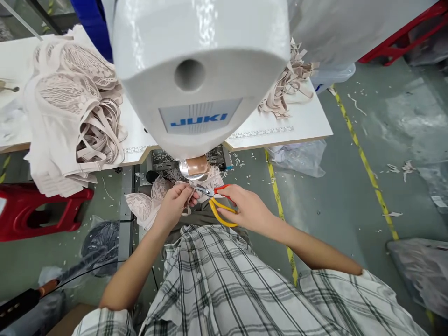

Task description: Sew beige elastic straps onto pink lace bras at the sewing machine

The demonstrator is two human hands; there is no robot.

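My left hand (177, 201) is closed, pinching part of a pale pink lace bra (142, 208) just below the sewing machine head. One cup of the bra hangs out to the left of that hand, and more lace shows beyond my fingers. In my right hand (247, 207) is a pair of scissors (221, 215) with one red and one yellow handle. Their blades point left and meet the fabric at my left fingertips. Whether the blades are fully closed is hard to make out.
A white JUKI sewing machine (201, 88) looms over my hands. Stacked lace bras (70, 107) lie on the left of the white table (311, 128), cut straps (285, 88) on its right. A red stool (45, 210) stands lower left. Plastic bags (297, 156) and scraps lie on the floor.
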